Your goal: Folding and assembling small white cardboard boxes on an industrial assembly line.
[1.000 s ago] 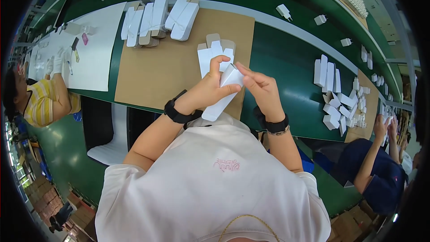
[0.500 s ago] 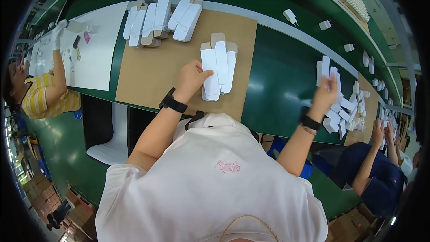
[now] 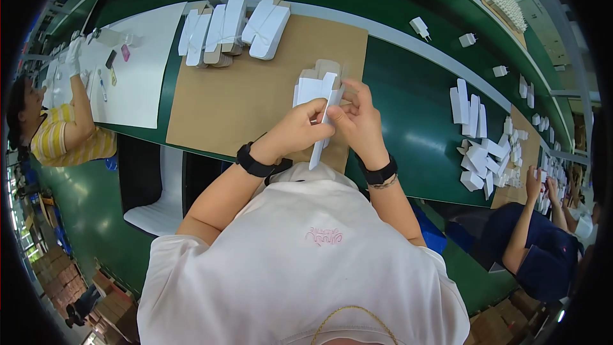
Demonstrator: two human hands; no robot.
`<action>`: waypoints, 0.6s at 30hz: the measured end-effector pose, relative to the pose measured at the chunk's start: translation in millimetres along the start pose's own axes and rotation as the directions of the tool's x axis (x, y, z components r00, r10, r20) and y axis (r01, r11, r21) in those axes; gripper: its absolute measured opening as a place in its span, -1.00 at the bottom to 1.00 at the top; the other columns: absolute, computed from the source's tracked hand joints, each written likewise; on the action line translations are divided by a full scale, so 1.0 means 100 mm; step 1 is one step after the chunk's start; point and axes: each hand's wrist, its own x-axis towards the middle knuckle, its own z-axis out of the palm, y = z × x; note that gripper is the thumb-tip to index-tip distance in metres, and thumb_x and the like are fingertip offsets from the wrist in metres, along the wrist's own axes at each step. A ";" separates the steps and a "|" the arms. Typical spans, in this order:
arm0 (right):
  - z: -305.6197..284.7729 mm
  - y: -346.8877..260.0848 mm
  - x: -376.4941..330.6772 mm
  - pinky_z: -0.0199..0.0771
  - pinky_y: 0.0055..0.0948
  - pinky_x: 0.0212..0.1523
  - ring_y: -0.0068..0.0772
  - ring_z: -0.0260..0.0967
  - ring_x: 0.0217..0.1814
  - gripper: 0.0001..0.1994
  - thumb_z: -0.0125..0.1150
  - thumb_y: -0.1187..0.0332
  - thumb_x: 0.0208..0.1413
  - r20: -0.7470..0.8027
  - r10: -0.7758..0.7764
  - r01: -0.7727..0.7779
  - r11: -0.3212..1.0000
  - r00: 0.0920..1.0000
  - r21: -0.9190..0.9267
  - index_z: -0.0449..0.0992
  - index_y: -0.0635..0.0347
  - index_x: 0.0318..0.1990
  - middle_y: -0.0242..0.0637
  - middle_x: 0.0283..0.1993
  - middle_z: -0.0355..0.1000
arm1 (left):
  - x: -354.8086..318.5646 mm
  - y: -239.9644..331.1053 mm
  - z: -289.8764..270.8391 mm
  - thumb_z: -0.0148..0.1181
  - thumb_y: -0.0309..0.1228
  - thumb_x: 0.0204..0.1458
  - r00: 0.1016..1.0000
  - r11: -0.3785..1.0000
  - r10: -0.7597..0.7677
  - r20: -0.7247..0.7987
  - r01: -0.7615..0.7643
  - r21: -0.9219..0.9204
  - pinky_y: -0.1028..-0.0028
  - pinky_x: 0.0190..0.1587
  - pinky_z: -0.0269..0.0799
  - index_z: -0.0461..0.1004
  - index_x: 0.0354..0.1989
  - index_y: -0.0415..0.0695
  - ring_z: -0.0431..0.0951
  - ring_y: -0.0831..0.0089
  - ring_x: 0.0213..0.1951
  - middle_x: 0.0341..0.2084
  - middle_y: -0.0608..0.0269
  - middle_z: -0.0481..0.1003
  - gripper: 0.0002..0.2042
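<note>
A narrow white carton (image 3: 315,156) is tilted in front of me, raised off a small stack of flat white cartons (image 3: 307,84) with brown inner flaps. My left hand (image 3: 299,129) grips it along its left side, thumb and fingers pinching. On the other side my right hand (image 3: 361,122) holds its edge, thumb pressed to the carton and fingers curved behind the upper part. Partly hidden by both hands, the stack lies on a brown cardboard sheet (image 3: 223,102). Far to the right, several folded white boxes (image 3: 469,110) stand side by side on the green table.
Tied bundles of flat cartons (image 3: 265,29) lie at the sheet's far edge. White plug chargers (image 3: 419,27) sit along the green shelf behind. A heap of small white boxes (image 3: 485,163) is at the right, near a co-worker in dark blue (image 3: 543,249). Another person (image 3: 67,124) works at the left.
My right hand has come left from the boxes at the right, leaving them standing there. My left hand has lifted a carton off the stack, and both hands now hold it.
</note>
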 end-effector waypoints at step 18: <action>-0.02 -0.18 -0.02 0.32 -0.67 -0.36 -0.66 0.34 -0.33 -0.84 0.11 0.47 0.07 -0.097 0.088 -0.029 0.871 0.991 0.491 0.33 0.27 -0.20 -0.35 -0.31 0.42 | 0.03 0.09 0.10 0.08 -0.37 0.06 0.993 0.963 0.113 0.020 -0.104 -0.249 0.52 -0.25 0.37 -0.04 0.18 -0.05 0.43 0.49 -0.26 -0.22 0.14 0.38 -0.45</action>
